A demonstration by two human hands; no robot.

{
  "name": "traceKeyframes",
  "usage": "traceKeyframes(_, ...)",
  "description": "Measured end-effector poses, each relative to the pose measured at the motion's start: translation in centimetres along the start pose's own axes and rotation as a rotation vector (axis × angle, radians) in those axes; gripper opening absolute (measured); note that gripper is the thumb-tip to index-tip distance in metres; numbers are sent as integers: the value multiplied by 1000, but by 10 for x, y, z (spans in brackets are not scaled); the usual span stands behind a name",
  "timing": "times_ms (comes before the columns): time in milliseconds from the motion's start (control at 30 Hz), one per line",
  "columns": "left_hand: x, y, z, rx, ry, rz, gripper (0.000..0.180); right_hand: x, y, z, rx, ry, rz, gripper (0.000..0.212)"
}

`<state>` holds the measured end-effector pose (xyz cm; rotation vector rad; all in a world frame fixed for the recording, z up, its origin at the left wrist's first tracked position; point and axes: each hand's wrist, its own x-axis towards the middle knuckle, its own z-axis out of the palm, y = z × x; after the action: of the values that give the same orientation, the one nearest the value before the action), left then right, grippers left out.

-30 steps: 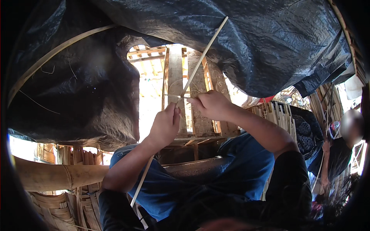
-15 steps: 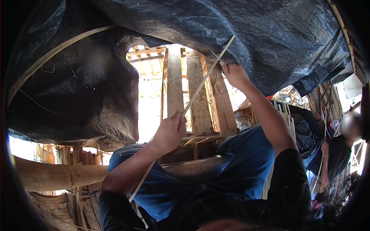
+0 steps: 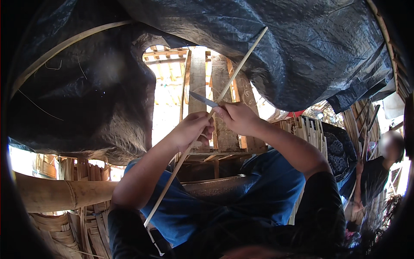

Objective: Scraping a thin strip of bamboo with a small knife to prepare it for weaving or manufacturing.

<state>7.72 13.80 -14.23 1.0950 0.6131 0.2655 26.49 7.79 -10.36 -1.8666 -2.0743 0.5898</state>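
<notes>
A long pale strip, seemingly bamboo [image 3: 243,61], runs slantwise from the upper right down past my left forearm. My left hand [image 3: 194,128] is closed round it near the middle. My right hand [image 3: 239,117] grips a knife [image 3: 203,99] whose blade points up and to the left, lying across the strip just above my left hand. The knife's handle is hidden in my right fist. Thin curled shavings [image 3: 247,90] lie on the wooden planks [image 3: 224,125] beyond my hands.
Dark plastic sheeting [image 3: 310,56] hangs ahead and to the left [image 3: 99,108]. A thick bamboo pole [image 3: 64,193] crosses at the left, above woven strips [image 3: 51,226]. My legs in blue jeans [image 3: 276,181] flank the planks. At the right edge is another person [image 3: 374,175], near upright bamboo slats [image 3: 310,134].
My right hand with the knife has come down along the strip toward my left hand. The strip's upper end has risen slightly, and my left hand has shifted a little upward.
</notes>
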Motion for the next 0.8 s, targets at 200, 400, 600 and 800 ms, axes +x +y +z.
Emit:
traceKeyframes(200,11,5,7,-263,-179,-118,15,-15,13,0,0,1,-10,31)
traceKeyframes(400,25,4,23,-187,-143,-85,13,-31,19,10,103,95,30,28)
traceKeyframes(600,25,-6,37,14,86,14,18,-31,34,21,-127,219,-82,22)
traceKeyframes(800,21,-18,44,445,137,197,34,-20,65,11,-282,258,27,29)
